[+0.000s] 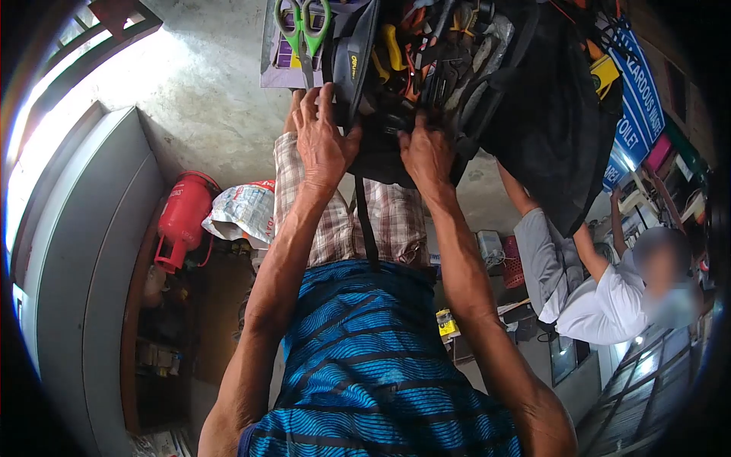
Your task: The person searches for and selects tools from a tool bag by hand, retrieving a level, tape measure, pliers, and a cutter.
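A black tool bag [352, 68] stands open in front of me, packed with tools, among them yellow-handled pliers [391, 47]. My left hand [324, 145] lies at the bag's left side with its fingers stretched and the thumb toward the rim. Just beyond its fingertips are green-handled scissors [304, 34], over a purple and white box [283, 68]. My right hand [428, 152] is curled at the near edge of the bag, thumb and fingers closing on the black material there. Some of its fingers are hidden inside the bag.
A red gas cylinder [185, 213] and a white sack [242, 209] are at left, by a grey cabinet [114, 251]. On the right, a person in a white shirt [605, 308] sits near a black cloth flap [552, 114] and blue signs [640, 99].
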The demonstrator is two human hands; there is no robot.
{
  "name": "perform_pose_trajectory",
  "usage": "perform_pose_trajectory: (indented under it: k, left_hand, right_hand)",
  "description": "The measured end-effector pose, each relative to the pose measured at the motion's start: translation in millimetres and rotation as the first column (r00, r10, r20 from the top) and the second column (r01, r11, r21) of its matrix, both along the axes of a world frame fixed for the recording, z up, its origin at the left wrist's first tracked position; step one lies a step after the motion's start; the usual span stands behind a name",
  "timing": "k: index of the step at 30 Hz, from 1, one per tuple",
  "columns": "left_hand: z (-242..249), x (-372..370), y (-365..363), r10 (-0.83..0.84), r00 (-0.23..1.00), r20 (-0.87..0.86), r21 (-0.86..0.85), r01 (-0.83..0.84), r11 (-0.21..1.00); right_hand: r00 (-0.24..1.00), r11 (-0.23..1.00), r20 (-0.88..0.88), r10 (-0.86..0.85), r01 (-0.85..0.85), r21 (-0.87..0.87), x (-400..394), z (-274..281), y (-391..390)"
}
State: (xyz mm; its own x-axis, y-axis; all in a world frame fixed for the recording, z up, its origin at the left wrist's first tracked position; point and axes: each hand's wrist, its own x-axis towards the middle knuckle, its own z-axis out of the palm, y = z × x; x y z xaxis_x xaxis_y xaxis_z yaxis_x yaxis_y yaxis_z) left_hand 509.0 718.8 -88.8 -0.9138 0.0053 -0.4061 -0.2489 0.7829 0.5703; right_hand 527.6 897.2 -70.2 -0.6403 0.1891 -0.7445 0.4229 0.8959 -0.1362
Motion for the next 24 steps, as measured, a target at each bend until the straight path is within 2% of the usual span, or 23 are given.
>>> perform_pose_trajectory:
  k: [1, 3, 4, 6, 10, 12, 13, 15, 16, 18, 22, 24]
  left_hand:
    - [-2, 1, -1, 0.029, 0.999, 0.018, 0.008, -0.029, 1.000]
    - [-3, 1, -2, 0.064, 0.997, 0.033, -0.017, -0.063, 0.998]
    - [-5, 0, -3, 0.067, 0.997, 0.031, -0.021, -0.067, 0.998]
    - [-7, 1, -3, 0.121, 0.981, 0.153, 0.085, -0.135, 0.987]
    - [-13, -2, 0, 0.106, 0.974, 0.203, 0.124, -0.132, 0.983]
    - [-18, -1, -1, 0.141, 0.955, 0.262, 0.081, -0.168, 0.982]
    - [-19, 2, -2, 0.143, 0.955, 0.261, 0.084, -0.170, 0.982]
    - [-23, 7, -2, 0.196, 0.963, 0.185, 0.132, -0.222, 0.966]
    - [-25, 11, -3, 0.198, 0.963, 0.184, 0.131, -0.224, 0.966]
    - [-27, 15, -3, 0.245, 0.960, 0.134, 0.172, -0.266, 0.948]
    - [-26, 15, -5, 0.283, 0.939, 0.194, 0.143, -0.313, 0.939]
    - [-27, 15, -4, 0.275, 0.952, 0.132, 0.127, -0.291, 0.948]
  right_hand:
    - [1.000, 1.000, -0.002, 0.001, -0.001, 0.004, 7, -4, 1]
    - [0.982, 0.999, -0.186, 0.039, -0.040, -0.006, 18, -17, -1]
    - [0.981, 0.999, -0.188, 0.041, -0.044, -0.011, 18, -22, -2]
    - [0.976, 0.995, -0.198, -0.093, 0.086, -0.047, 19, -26, -3]
    - [0.977, 0.987, -0.135, -0.162, 0.158, -0.044, 13, -33, -15]
    - [0.970, 0.974, -0.090, -0.227, 0.225, -0.033, 7, -30, -19]
    - [0.970, 0.974, -0.092, -0.225, 0.223, -0.031, 2, -25, -21]
    - [0.963, 0.964, 0.074, -0.261, 0.264, -0.039, -5, -19, -22]
    - [0.963, 0.964, 0.074, -0.258, 0.262, -0.039, -1, -21, -21]
    - [0.926, 0.902, -0.022, -0.376, 0.361, -0.239, 8, -23, -21]
    - [0.956, 0.936, -0.067, -0.286, 0.264, -0.233, 10, -19, -18]
    - [0.971, 0.958, 0.031, -0.237, 0.239, -0.156, 8, -18, -17]
